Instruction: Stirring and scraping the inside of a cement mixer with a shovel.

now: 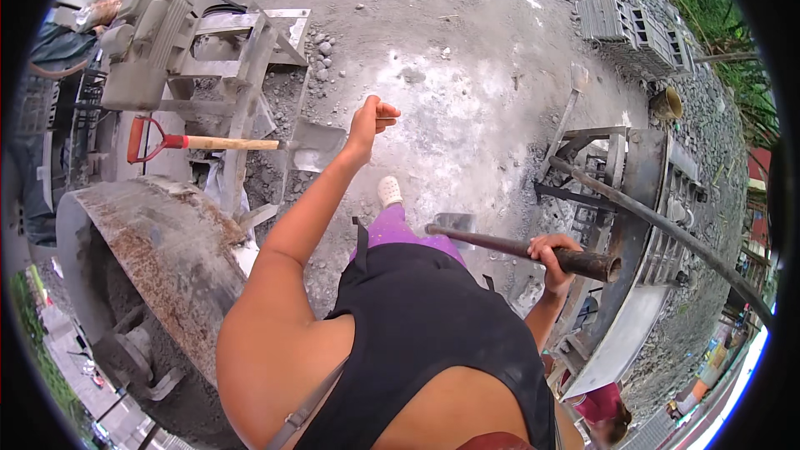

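Observation:
My right hand (pixel 554 258) is wrapped around a dark hollow metal pipe (pixel 500 244), close to its wide end. Beside the pipe's far end shows a flat grey metal plate (pixel 457 221); whether the two are joined I cannot tell. Held out in front of me, my left hand (pixel 371 127) has loosely bent fingers and nothing visible in it. Left of that hand lies a shovel (pixel 229 143) with a red D-shaped grip, a wooden shaft and a grey blade. A white clog (pixel 389 191) on my foot stands on the dusty ground.
At my left is a rusty mixer drum (pixel 158 242) with grey mix inside, below a motor (pixel 150 50) on a frame. A metal machine frame (pixel 637 200) with a long bar (pixel 667 229) stands at right. Concrete blocks (pixel 629 29) are stacked beyond; another person (pixel 604 408) is at lower right.

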The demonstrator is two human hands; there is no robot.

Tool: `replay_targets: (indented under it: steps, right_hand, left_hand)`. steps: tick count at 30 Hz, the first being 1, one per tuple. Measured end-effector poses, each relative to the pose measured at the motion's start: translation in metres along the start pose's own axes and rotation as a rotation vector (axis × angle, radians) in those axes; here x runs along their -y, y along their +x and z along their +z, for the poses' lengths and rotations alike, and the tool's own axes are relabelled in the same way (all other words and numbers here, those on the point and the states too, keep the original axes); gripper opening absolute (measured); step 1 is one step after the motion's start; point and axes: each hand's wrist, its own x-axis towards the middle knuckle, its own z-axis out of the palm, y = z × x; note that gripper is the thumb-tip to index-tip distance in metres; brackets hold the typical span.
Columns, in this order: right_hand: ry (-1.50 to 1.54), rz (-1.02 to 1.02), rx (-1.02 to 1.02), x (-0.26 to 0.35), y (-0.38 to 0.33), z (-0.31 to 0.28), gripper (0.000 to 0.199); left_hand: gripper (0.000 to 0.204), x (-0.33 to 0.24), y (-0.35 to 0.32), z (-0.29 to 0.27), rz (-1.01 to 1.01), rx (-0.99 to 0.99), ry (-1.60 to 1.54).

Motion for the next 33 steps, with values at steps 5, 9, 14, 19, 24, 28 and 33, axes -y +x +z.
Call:
replay_targets:
  steps: [5,9,14,19,24,28,33]
  right_hand:
    - [-0.044,-0.371,0.169,0.041,0.078,0.027,0.026]
    - [-0.009,-0.469,0.309,0.040,0.140,0.024,0.029]
    - [-0.028,-0.613,0.461,0.046,0.247,0.000,0.021]
    - [0.065,-0.675,0.555,0.070,0.339,-0.015,0.025]
    - [0.078,-0.423,0.484,0.004,0.458,-0.011,0.012]
    - [0.009,-0.206,0.430,-0.105,0.534,0.035,0.017]
    - [-0.104,-0.180,0.355,-0.102,0.573,0.088,0.017]
  left_hand:
    - [0.040,-0.028,0.024,0.063,0.005,0.214,0.038]
    - [0.031,-0.024,0.031,0.125,0.093,0.463,-0.061]
    - [0.026,-0.044,0.065,0.139,0.133,0.462,0.152]
    - [0.030,-0.072,0.102,0.090,0.074,0.041,0.354]
    - [0.034,-0.098,0.101,0.070,0.029,-0.212,0.031]
    - [0.037,-0.090,0.138,0.063,-0.033,-0.222,-0.053]
    - [0.043,-0.132,0.164,0.043,-0.040,0.043,0.133]
